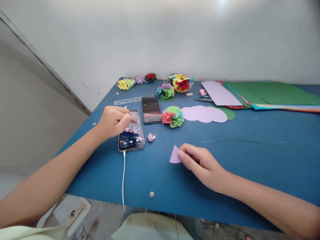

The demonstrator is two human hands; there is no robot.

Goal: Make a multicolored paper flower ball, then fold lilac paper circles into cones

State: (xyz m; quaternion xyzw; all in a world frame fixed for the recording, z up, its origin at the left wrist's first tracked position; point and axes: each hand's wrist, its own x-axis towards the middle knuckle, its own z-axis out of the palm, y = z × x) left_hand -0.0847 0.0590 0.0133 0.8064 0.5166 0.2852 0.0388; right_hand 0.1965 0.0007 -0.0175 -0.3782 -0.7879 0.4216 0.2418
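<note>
My right hand pinches a lilac paper piece, folded into a wedge, between thumb and fingers just above the table. Over on the left, my left hand hovers at a lit phone, its fingers curled and one fingertip at the screen. A small light green bit shows by those fingers; what it is I cannot make out. A white cable runs from the phone's lower end, and a pinkish charm lies beside it. Behind the right hand are overlapping lilac paper circles.
A second phone, a clear ruler and ruffled paper flowers lie past my hands. Coloured paper sheets and scissors sit at the back right. A thin wire and a round button-like piece are on the blue table.
</note>
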